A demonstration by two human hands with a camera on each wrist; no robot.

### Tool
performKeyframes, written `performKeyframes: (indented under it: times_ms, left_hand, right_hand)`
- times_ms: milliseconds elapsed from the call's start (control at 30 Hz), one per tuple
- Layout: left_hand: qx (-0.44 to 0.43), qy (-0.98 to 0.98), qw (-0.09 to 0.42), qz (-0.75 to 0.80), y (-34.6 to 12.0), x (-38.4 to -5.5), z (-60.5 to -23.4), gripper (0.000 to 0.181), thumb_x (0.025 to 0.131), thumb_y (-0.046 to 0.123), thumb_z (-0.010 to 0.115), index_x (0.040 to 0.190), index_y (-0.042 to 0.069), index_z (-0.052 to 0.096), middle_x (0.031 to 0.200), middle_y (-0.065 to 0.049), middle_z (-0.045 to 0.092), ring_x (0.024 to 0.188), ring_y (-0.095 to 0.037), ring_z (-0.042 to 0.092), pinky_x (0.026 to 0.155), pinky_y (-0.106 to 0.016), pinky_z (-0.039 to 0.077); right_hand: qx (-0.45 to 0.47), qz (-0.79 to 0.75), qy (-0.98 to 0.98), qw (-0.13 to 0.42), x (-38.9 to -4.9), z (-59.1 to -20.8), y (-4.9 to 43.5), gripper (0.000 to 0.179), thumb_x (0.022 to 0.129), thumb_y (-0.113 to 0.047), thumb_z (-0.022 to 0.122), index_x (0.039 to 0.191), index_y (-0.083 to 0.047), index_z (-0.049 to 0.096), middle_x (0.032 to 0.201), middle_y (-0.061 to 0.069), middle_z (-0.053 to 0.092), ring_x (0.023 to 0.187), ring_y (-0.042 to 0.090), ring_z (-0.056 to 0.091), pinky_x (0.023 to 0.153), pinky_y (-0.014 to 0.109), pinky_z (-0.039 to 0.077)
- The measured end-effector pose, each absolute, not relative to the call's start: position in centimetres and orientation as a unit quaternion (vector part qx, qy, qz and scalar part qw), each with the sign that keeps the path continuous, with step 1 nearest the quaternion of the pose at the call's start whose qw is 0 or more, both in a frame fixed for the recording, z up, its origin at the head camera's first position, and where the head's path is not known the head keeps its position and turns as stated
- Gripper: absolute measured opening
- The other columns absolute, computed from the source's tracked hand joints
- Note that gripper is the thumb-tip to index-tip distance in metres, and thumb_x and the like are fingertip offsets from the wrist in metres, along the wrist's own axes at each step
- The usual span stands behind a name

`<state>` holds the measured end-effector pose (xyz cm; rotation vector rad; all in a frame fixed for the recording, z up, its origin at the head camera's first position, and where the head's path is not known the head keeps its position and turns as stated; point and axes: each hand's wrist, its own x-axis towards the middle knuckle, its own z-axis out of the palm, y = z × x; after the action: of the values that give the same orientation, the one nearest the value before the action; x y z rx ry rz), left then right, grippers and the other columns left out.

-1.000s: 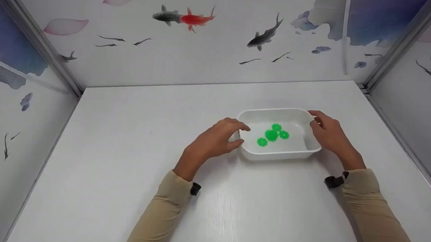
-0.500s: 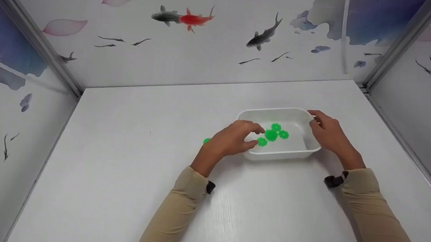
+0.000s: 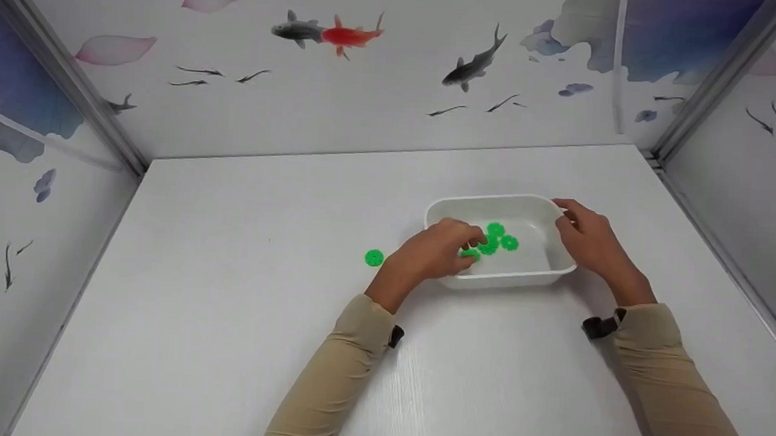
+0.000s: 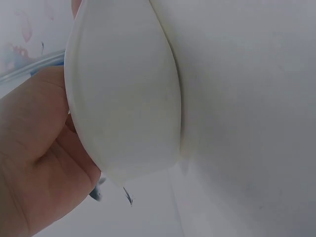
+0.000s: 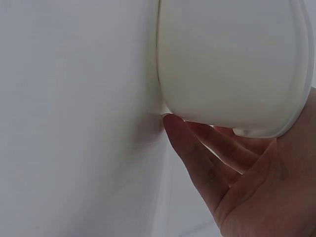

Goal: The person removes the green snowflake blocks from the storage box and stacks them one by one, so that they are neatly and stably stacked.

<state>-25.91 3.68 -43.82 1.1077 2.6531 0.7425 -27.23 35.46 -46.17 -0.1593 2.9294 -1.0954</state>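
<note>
The smooth tray [image 3: 504,280] and green discs [image 3: 374,258] look plastic, the desk [image 3: 226,269] faintly glossy, the sleeves [image 3: 336,375] matt cloth.

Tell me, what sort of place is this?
Probably a small enclosed work booth, though its use isn't certain: a plain white table stands within white panels printed with fish, with metal posts at the corners.

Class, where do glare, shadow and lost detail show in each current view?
Head view: pale glare on the tabletop, shadow beside the right sleeve, green discs too small for crisp detail. Left wrist view: dim, the white tray marked off from the tabletop by a thin shadow. Right wrist view: also dim, with a soft-edged shadow beside the right hand.
</note>
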Motion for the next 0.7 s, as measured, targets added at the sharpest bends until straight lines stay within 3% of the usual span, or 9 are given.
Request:
performKeyframes:
  times_ms: [433,700]
  left_hand:
    - [0.309,0.929,0.075,0.192,5.9,-26.5,-44.2,0.034,0.103,0.013,0.072,0.136,0.012,0.074,0.135,-0.002,0.075,0.124,-0.017,0.066,0.107,-0.031,0.057]
    - [0.275,0.945,0.065,0.162,6.7,-26.6,-44.8,0.032,0.096,0.023,0.082,0.125,0.012,0.078,0.116,-0.001,0.075,0.092,-0.015,0.060,0.081,-0.028,0.054]
  right_hand:
    - [-0.046,-0.350,0.935,0.006,-27.1,-46.0,35.6,0.052,0.115,-0.028,0.037,0.162,-0.007,0.047,0.148,0.033,0.061,0.128,0.048,0.063,0.105,0.066,0.053]
    - [-0.038,-0.350,0.936,0.021,-27.2,-46.0,35.4,0.053,0.115,-0.030,0.036,0.163,-0.009,0.045,0.150,0.032,0.059,0.130,0.047,0.061,0.108,0.067,0.051]
